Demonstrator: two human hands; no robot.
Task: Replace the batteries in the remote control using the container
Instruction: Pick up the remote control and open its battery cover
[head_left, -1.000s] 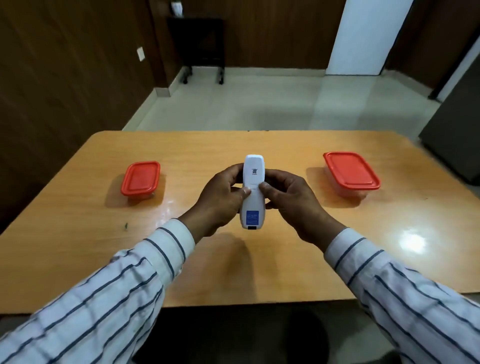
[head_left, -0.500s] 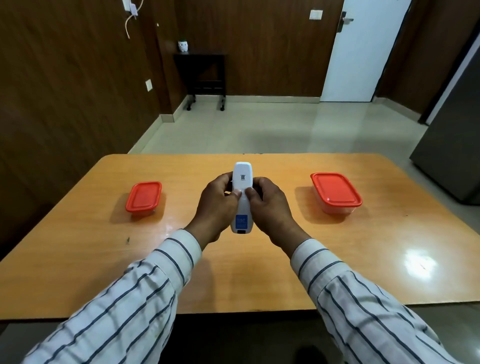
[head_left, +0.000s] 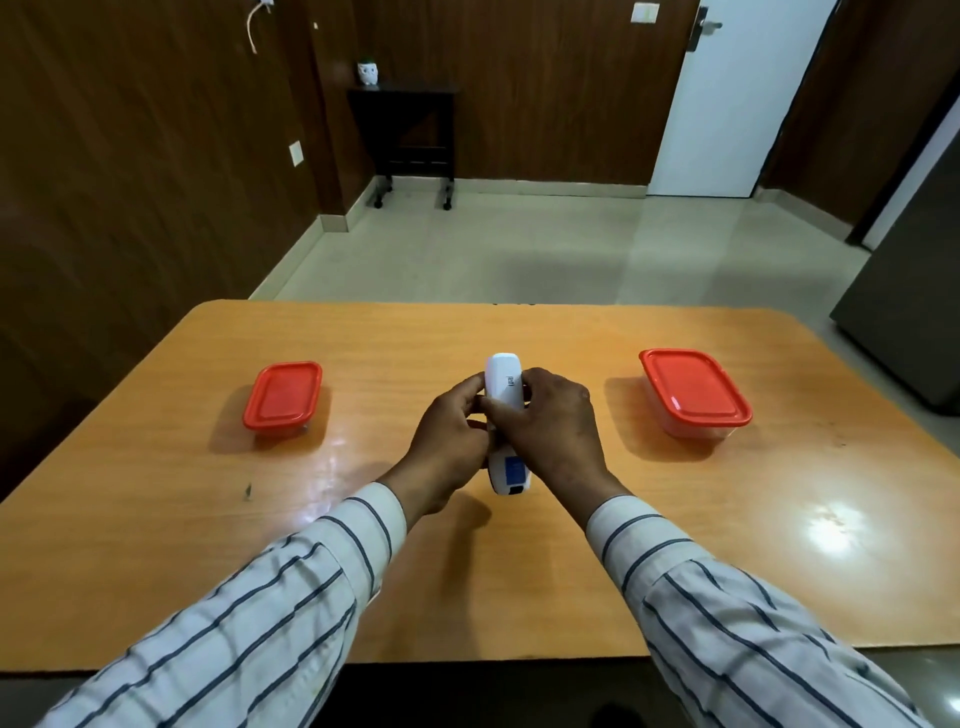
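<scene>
Beside remote control; lidded containers

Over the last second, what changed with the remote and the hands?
The right hand slid over the middle of the white remote, covering more of it; the left hand kept its grip. Both red-lidded containers, left and right, stayed closed on the table.

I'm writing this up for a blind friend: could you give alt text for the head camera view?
Two hands, left and right, hold a white remote back side up above a wooden table. A small red-lidded container sits to the left and a larger one to the right, both closed.
</scene>
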